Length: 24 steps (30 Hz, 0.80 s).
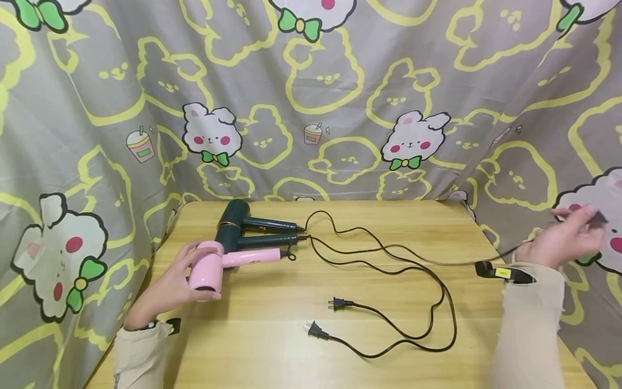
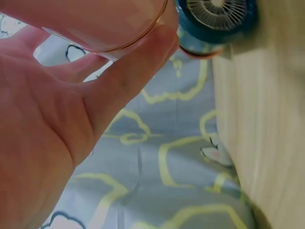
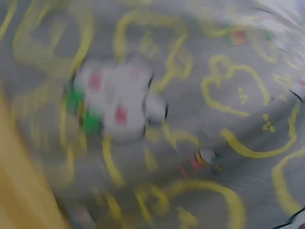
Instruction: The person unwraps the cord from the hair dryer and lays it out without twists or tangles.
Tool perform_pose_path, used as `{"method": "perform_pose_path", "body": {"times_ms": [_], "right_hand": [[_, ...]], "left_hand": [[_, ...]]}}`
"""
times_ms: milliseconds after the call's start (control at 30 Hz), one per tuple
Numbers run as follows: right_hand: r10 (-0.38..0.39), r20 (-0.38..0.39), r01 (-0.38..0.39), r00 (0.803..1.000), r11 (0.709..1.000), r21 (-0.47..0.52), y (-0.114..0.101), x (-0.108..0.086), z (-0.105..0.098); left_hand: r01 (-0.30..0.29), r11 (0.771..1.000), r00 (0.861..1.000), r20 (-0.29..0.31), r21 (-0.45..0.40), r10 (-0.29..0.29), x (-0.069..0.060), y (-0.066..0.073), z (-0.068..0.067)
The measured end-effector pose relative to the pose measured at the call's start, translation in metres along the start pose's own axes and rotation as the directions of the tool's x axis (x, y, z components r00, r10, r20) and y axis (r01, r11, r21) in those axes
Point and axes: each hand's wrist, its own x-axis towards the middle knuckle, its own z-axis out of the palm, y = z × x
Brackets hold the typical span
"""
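Note:
My left hand (image 1: 182,278) grips the barrel of a pink hair dryer (image 1: 206,270), its handle pointing right; the left wrist view shows the thumb along the pink barrel (image 2: 105,24). Just behind it, two dark green hair dryers (image 1: 234,213) lie on the table, handles to the right. Past the table's right side, my raised right hand (image 1: 566,240) pinches a small dark plug (image 1: 597,219), blurred. A black cord (image 1: 452,263) runs from the dryers to this hand; from which dryer, I cannot tell. The right wrist view shows neither hand nor plug.
Two black plugs (image 1: 315,329) lie on the wooden table (image 1: 252,346), their cords (image 1: 454,324) curving loosely over its right half. A patterned curtain (image 1: 335,70) surrounds the table at the back and both sides.

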Motion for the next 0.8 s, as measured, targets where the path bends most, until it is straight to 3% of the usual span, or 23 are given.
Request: {"method": "perform_pose_path", "body": {"times_ms": [67, 100, 133, 167, 200, 233, 267, 300, 333, 367, 400, 467, 667, 800], "right_hand": [[-0.142, 0.06, 0.151, 0.988, 0.97, -0.189, 0.001, 0.0, 0.006], [-0.167, 0.116, 0.195, 0.979, 0.934, -0.298, 0.003, 0.0, 0.008], [-0.159, 0.193, 0.231, 0.968, 0.864, -0.447, 0.006, 0.001, 0.008], [-0.147, 0.286, 0.295, 0.947, 0.752, -0.589, 0.011, 0.001, 0.006], [-0.108, 0.386, 0.367, 0.916, 0.613, -0.7, 0.017, 0.001, 0.004], [-0.047, 0.485, 0.45, 0.873, 0.458, -0.766, 0.023, 0.001, 0.002], [0.019, 0.573, 0.538, 0.819, 0.322, -0.779, 0.031, 0.0, 0.0], [0.097, 0.643, 0.616, 0.759, 0.211, -0.759, 0.039, 0.0, -0.002], [0.177, 0.693, 0.681, 0.699, 0.135, -0.72, 0.048, -0.002, -0.004], [0.266, 0.715, 0.717, 0.647, 0.108, -0.689, 0.058, -0.003, -0.005], [0.349, 0.719, 0.737, 0.601, 0.107, -0.668, 0.067, -0.004, -0.007], [0.475, 0.693, 0.753, 0.542, 0.091, -0.651, 0.088, -0.005, -0.012], [0.707, 0.561, 0.784, 0.431, 0.013, -0.62, 0.142, 0.009, -0.034], [0.772, 0.508, 0.809, 0.381, -0.012, -0.588, 0.167, 0.012, -0.043]], "left_hand": [[0.002, 1.0, 1.0, -0.001, 0.019, -0.002, -0.011, -0.001, -0.001], [0.004, 1.0, 1.0, 0.0, 0.026, -0.004, -0.016, -0.002, 0.0], [0.006, 1.0, 1.0, 0.001, 0.028, -0.006, -0.021, -0.002, 0.0], [0.005, 1.0, 1.0, 0.001, 0.028, -0.005, -0.025, -0.003, 0.001], [0.004, 1.0, 1.0, 0.002, 0.025, -0.004, -0.027, -0.003, 0.002], [0.005, 1.0, 1.0, 0.005, 0.023, -0.005, -0.03, -0.003, 0.004], [0.007, 1.0, 1.0, 0.012, 0.019, -0.007, -0.031, -0.004, 0.006], [0.009, 1.0, 1.0, 0.02, 0.011, -0.009, -0.032, -0.004, 0.009], [0.009, 1.0, 1.0, 0.03, 0.004, -0.009, -0.033, -0.005, 0.012], [0.011, 1.0, 0.999, 0.041, -0.005, -0.01, -0.033, -0.006, 0.015], [0.013, 1.0, 0.998, 0.054, -0.013, -0.012, -0.034, -0.007, 0.019], [0.023, 0.999, 0.996, 0.083, -0.027, -0.021, -0.035, -0.01, 0.025], [0.022, 0.998, 0.99, 0.14, -0.054, -0.014, -0.035, -0.018, 0.033], [-0.004, 0.997, 0.99, 0.143, -0.073, 0.015, -0.033, -0.023, 0.034]]}}
